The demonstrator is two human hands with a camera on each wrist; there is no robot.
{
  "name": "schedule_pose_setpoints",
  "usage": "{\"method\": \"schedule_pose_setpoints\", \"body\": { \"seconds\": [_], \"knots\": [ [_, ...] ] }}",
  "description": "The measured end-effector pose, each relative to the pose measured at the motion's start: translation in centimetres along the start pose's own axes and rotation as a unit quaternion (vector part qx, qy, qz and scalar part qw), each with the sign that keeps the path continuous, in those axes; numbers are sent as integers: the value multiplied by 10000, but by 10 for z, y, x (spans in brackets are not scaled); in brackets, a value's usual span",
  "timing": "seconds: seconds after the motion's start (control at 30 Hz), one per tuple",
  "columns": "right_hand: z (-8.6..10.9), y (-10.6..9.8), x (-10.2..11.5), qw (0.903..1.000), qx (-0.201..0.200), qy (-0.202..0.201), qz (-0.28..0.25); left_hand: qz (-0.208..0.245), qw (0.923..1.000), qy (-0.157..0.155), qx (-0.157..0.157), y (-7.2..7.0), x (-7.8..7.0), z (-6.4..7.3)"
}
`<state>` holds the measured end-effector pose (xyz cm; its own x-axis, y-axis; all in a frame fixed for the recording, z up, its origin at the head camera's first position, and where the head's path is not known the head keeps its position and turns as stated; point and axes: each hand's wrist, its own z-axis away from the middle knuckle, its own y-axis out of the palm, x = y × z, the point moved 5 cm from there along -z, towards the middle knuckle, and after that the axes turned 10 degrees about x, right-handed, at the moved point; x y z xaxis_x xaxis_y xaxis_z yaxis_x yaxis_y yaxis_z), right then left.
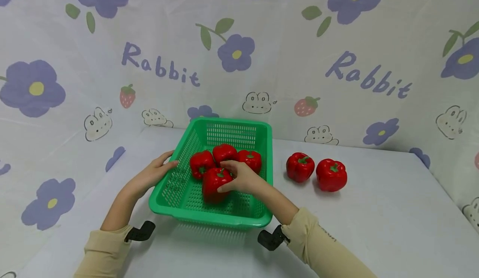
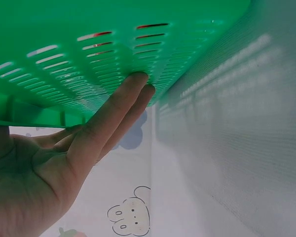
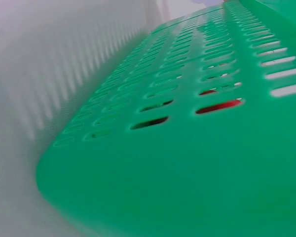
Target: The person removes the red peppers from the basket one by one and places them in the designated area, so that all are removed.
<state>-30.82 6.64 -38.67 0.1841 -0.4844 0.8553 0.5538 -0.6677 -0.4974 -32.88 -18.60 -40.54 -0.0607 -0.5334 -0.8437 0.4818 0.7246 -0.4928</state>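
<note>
A green plastic basket with slotted walls stands on the table in the head view. My left hand grips its left rim, thumb over the edge. In the left wrist view the fingers lie nearly straight against the basket's outer wall. Inside the basket my right hand holds a red bell pepper, thumb at its front and fingers at its top. Behind it sit more red bell peppers and a third pepper. The right wrist view has the basket's slotted outer wall and hides the hand.
Two more red bell peppers, a nearer pepper and a second pepper, stand on the white tabletop right of the basket. A patterned cloth backdrop rises behind the table.
</note>
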Motion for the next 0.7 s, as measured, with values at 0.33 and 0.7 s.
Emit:
{"method": "schedule_pose_setpoints", "body": {
  "seconds": [0.33,0.7],
  "knots": [
    [2,2,-1,9999,-16,-4,-121,48,10000,30,11,0,-1,1],
    [10,-6,6,9982,-295,-195,-486,68,9998,184,34,-3,-1,-1]
  ]
}}
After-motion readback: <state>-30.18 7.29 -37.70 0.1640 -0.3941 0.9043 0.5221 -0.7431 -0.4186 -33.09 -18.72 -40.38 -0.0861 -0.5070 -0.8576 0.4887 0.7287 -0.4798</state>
